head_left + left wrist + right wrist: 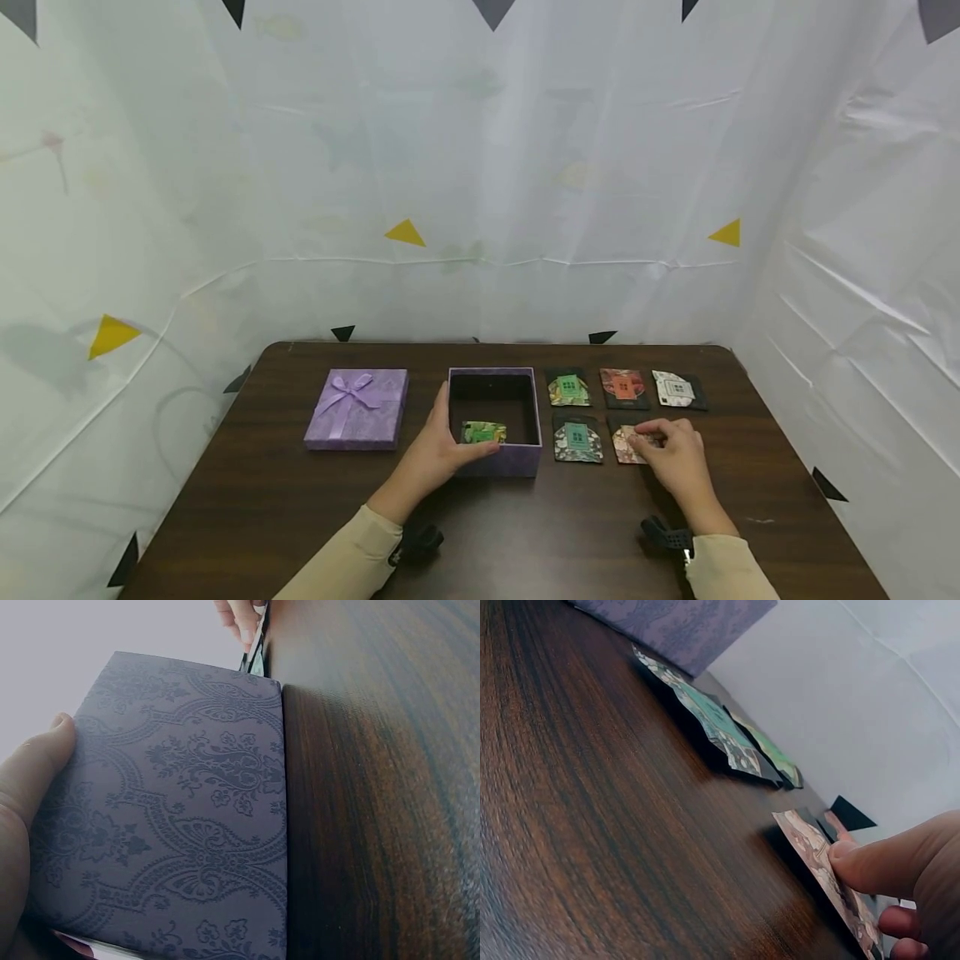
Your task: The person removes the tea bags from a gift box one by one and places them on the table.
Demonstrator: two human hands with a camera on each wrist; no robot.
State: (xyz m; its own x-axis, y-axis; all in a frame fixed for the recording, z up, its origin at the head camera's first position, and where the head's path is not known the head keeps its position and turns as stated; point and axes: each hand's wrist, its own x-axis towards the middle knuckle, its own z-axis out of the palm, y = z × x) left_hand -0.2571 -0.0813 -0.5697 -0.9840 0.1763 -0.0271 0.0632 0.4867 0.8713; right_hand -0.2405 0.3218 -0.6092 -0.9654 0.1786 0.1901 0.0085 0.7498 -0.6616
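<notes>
My left hand (435, 446) grips an open purple gift box (498, 462) by its left side, the thumb lying along the near rim. A green-and-yellow sachet (483, 432) is inside the box, low in its dark interior. In the left wrist view the box wall (187, 802) shows an embossed floral pattern. To the right, my right hand (678, 458) pinches a sachet with a pinkish-beige picture (625, 446), partly hidden by the fingers. The right wrist view has the thumb on the face of this sachet (814, 855), which lies low over the table.
Left of the box lies its purple lid (356, 412) with a ribbon bow. Right of it are a green-labelled sachet (568, 390), a red one (624, 389), a white-and-black one (677, 390) and a teal-labelled one (577, 440). White curtains enclose the brown table (247, 517).
</notes>
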